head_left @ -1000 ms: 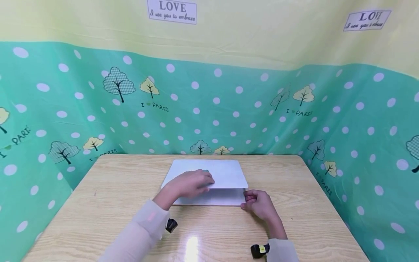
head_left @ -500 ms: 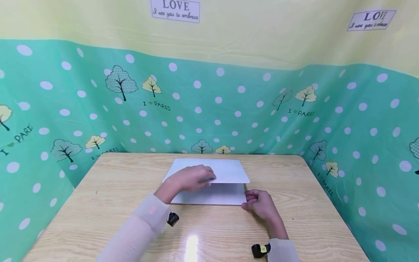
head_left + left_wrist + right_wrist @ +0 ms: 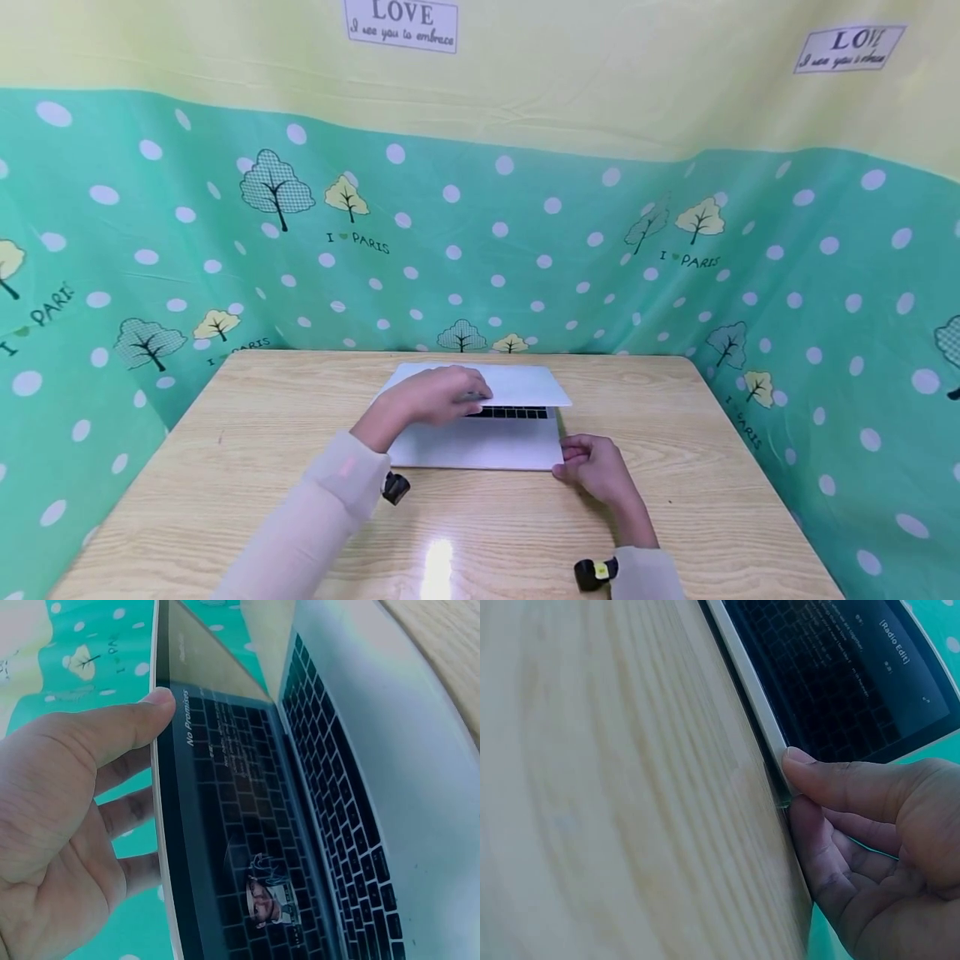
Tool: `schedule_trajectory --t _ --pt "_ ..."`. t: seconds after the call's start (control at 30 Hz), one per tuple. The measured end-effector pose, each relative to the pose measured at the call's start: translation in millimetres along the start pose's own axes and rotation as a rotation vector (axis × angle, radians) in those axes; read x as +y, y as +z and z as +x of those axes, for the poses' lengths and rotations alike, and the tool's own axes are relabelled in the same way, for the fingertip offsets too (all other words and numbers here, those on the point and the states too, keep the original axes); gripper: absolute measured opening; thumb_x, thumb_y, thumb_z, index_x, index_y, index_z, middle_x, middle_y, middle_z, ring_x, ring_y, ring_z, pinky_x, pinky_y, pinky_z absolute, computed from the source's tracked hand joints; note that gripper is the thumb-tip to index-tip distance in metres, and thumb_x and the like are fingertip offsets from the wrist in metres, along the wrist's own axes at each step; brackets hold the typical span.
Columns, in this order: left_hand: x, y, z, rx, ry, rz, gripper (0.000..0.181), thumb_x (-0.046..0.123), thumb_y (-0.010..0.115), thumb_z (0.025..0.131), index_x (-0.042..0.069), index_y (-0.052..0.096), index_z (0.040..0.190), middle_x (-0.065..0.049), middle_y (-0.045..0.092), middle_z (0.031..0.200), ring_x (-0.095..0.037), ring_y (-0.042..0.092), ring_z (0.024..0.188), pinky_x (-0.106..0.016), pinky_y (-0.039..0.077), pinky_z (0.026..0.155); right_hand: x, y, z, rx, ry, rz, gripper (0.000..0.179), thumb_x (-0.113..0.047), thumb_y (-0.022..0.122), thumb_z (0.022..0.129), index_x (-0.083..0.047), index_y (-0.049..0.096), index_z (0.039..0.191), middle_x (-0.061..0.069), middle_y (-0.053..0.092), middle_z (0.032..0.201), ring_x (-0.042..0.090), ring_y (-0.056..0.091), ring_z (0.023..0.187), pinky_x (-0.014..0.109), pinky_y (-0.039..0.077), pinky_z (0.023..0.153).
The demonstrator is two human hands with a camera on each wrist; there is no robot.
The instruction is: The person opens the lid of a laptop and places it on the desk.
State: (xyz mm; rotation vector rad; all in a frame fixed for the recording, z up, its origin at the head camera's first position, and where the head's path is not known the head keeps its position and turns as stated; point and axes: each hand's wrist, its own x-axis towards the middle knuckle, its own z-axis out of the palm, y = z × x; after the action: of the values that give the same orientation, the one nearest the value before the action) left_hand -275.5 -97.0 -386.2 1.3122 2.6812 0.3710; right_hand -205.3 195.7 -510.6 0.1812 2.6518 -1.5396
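Observation:
A silver laptop (image 3: 472, 450) lies on the wooden table, its lid (image 3: 528, 386) raised partway and a strip of black keys (image 3: 517, 412) showing below it. My left hand (image 3: 435, 396) grips the lid's front edge. In the left wrist view, the left hand's thumb (image 3: 142, 720) lies at the border of the lit screen (image 3: 217, 772), with the fingers behind the lid. My right hand (image 3: 596, 471) pinches the base's front right corner. Up close, the right thumb (image 3: 840, 780) sits on top of the base edge (image 3: 754, 701) and a finger lies below.
The pale wooden table (image 3: 247, 483) extends around the laptop on all sides. A green and yellow printed curtain (image 3: 450, 233) hangs behind and on both sides. Black wrist cameras sit on the left wrist (image 3: 395, 487) and the right wrist (image 3: 596, 573).
My left hand has lifted the lid's front edge up and back, widening the gap, and the keys have come into view. The right hand has stayed at the base corner.

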Motion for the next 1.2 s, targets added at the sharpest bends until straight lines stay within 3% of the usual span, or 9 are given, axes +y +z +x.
schedule_trajectory --t 0.17,0.77,1.2 --pt "-1.0 -5.9 0.3 0.012 -0.027 -0.055 0.026 0.016 0.063 0.103 0.009 0.072 0.126 -0.004 0.07 0.126 -0.019 0.065 0.117 -0.036 0.053 0.1 1 1 1.0 0.0 0.001 0.022 0.043 0.006 0.084 0.078 0.003 0.071 0.118 0.008 0.069 0.095 0.019 0.064 0.082 0.03 0.057 0.07" --pt "-9.1 -20.1 9.7 0.052 -0.039 -0.108 0.023 0.013 0.064 0.102 0.005 0.072 0.122 -0.007 0.072 0.121 -0.022 0.067 0.112 -0.035 0.055 0.098 0 2 0.0 0.001 -0.002 0.048 0.044 0.008 0.084 0.076 0.004 0.07 0.117 0.009 0.067 0.096 0.019 0.063 0.081 0.029 0.056 0.07" --pt "-16.1 -36.1 19.8 0.072 -0.032 -0.09 0.02 0.012 0.062 0.103 0.005 0.072 0.119 -0.005 0.072 0.115 -0.019 0.067 0.106 -0.033 0.056 0.094 1 2 0.8 0.0 -0.005 0.058 0.043 0.008 0.084 0.076 0.004 0.07 0.117 0.01 0.067 0.096 0.019 0.063 0.081 0.029 0.056 0.069"
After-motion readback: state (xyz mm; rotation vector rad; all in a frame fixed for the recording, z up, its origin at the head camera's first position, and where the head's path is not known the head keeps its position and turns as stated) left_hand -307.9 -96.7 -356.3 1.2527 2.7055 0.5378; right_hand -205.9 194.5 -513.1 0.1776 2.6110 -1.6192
